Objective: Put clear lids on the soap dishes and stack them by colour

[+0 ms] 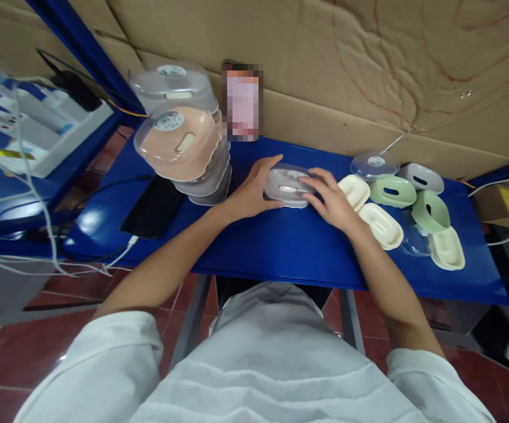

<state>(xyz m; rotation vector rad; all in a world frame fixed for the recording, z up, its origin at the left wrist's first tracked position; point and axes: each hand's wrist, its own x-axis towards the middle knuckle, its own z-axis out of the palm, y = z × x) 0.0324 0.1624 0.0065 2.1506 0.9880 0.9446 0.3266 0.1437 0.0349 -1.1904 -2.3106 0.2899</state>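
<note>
A small grey soap box with a clear lid and an oval label sits on the blue table in front of me. My left hand cups its left end, index finger along the far side and thumb along the near side. From the right, the fingers of my right hand rest on the lid and right edge. Close to my right hand lie cream soap trays, green box bodies, a grey body and a clear lid.
Lidded soap boxes stand stacked at the left, a peach one among them. A black phone or tablet with a white cable lies before them. Another device with a blurred screen leans against the cardboard backing.
</note>
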